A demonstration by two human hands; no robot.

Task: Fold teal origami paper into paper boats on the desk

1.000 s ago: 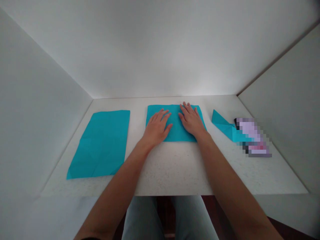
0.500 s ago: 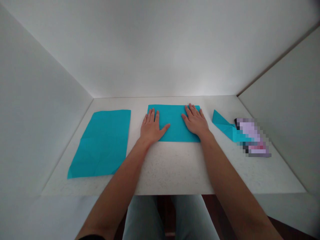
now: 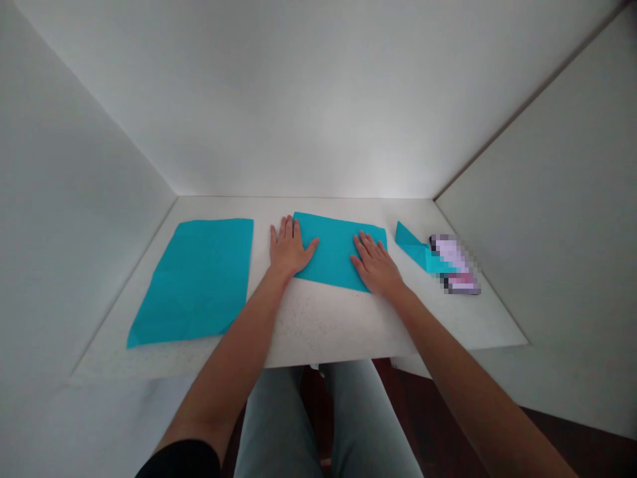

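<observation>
Teal folded sheet (image 3: 336, 255), crease-pressing stage, on table (image 3: 338, 318).
Left hand (image 3: 287, 247) and right hand (image 3: 374, 265) open, spread flat at its ends, gripping nothing; further folding needs an edge lifted.

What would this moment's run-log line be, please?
left hand: flat, left edge of middle sheet | right hand: flat, near-right corner

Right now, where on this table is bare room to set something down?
Widest: the near strip of the table, between the folded sheet and the front edge, though both forearms cross it. Also bare: the near right corner, before the blurred object. Tight: between the large sheet and the left hand, and between the right hand and the small folded piece.
</observation>
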